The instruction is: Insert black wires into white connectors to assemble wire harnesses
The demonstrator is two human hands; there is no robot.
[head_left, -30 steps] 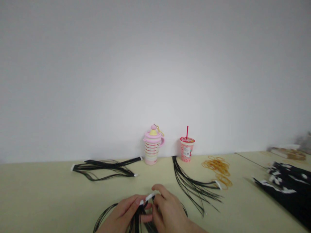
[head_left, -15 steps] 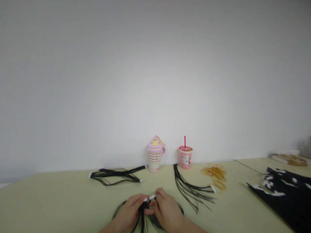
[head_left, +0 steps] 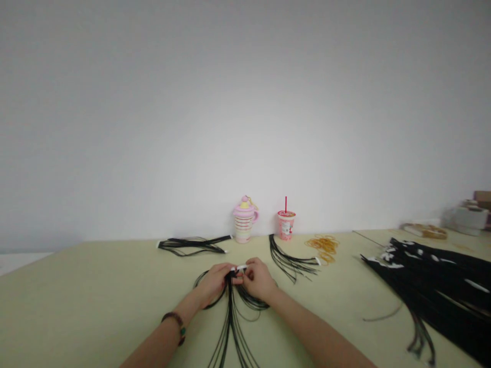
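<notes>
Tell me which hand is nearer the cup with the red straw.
Right. The right hand is in front of the cup, slightly to its left; the left hand is also in front but farther left.

held harness before mug | cup right, rubber bands farther right

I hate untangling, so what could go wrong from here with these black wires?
The thin black wires with white end pieces between left hand and right hand fan out and loop, so might tangle. The black wire bundle beyond the right hand has its white end by the yellowish looped rubber bands and could snag them. The pink cup with a red straw stands near that bundle; a tug might tip it.
</notes>
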